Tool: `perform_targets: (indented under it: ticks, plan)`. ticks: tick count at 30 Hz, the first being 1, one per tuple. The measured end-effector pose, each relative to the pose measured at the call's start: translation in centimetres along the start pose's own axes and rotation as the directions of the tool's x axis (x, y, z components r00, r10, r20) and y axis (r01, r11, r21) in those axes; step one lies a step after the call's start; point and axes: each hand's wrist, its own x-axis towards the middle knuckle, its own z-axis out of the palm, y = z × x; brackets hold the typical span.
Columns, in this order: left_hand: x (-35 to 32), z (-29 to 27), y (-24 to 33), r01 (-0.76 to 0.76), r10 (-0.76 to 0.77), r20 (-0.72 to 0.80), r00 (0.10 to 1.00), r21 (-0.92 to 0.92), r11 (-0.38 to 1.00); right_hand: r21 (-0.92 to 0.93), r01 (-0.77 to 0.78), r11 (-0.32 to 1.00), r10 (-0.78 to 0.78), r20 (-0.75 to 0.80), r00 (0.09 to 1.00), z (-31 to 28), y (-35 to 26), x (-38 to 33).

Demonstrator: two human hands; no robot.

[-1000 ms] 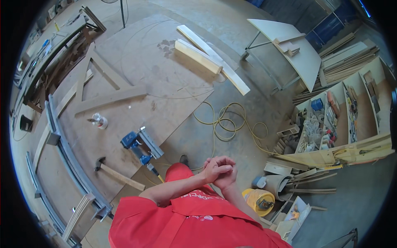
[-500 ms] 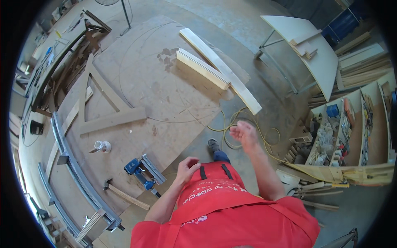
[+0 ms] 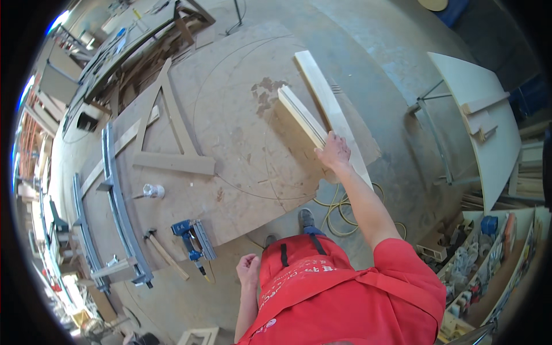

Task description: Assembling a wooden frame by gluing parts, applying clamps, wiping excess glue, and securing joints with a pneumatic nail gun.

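While I watch, right hand point(image 3: 333, 150) rests open on pale plank point(image 3: 332, 112) | plank's long axis runs up-left, away | left hand point(image 3: 249, 270) curled, holding nothing, well apart.

R arm stretched fwd, nearly straight, bare below a red sleeve; right hand point(image 3: 333, 150) palm down, fingers curled. L arm bent close to body; left hand point(image 3: 248, 269) loosely closed, holding nothing.
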Motion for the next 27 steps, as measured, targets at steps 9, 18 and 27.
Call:
perform_targets:
  ticks: [9,18,27]
  plan:
    - [-5.7,9.1,0.1,0.014,-0.026,0.078,0.997,0.146,0.989,0.618,-0.124,0.776,-0.173,0.399,0.900,-1.5,3.8,1.1]
    - [-3.7,12.8,17.2,-0.284,0.343,0.129,0.930,-0.337,0.897,0.749,-0.086,0.657,-0.303,0.367,0.879,-7.1,-7.1,-22.7]
    - [-10.0,-0.3,8.6,-0.302,0.295,-0.116,0.948,-0.614,0.729,0.799,0.267,0.539,-0.692,0.240,0.681,-6.1,-14.3,-38.1]
